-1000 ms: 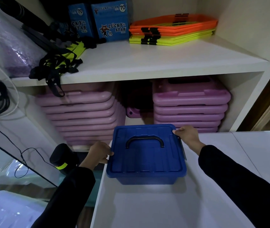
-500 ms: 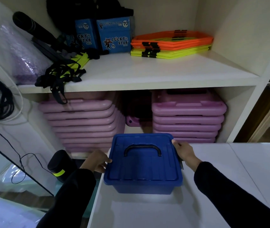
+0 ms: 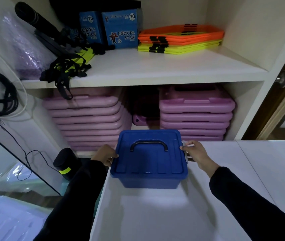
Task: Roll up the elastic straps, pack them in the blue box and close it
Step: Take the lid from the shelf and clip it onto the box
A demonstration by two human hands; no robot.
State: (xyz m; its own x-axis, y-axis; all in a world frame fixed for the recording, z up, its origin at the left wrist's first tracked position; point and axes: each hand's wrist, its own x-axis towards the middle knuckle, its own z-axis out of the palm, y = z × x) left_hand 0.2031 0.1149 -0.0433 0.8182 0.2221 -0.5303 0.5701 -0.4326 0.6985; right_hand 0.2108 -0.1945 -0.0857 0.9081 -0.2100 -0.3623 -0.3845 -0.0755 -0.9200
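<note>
The closed blue box (image 3: 148,160), long side left to right, handle up, is gripped by left hand (image 3: 105,155) and right hand (image 3: 194,152), unchanged from before.

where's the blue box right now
In the head view the blue box sits lid-on at the far left corner of the white table, before the purple stacks, with the left hand and right hand at its sides.
</note>
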